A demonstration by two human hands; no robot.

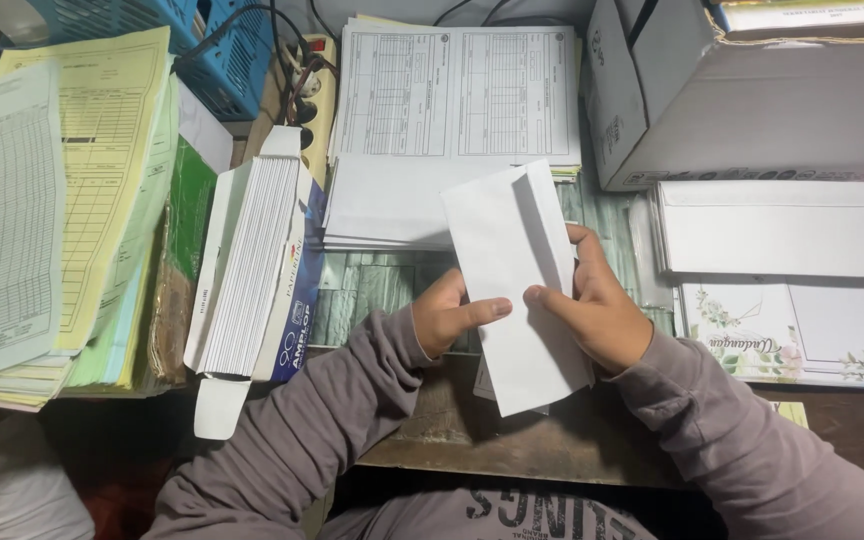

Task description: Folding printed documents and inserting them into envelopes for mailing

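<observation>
I see both hands, left hand [444, 322] and right hand [592, 312], fingers pinching one white envelope [517, 290], flap unsealed; open envelope box [252, 265] left of it, full.

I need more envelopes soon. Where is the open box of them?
In the head view, the open box of white envelopes lies left of the left hand, between the stacked yellow forms and the pile of printed sheets.

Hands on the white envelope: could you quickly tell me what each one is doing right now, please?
Left hand: closed on the white envelope.
Right hand: closed on the same envelope.
</observation>
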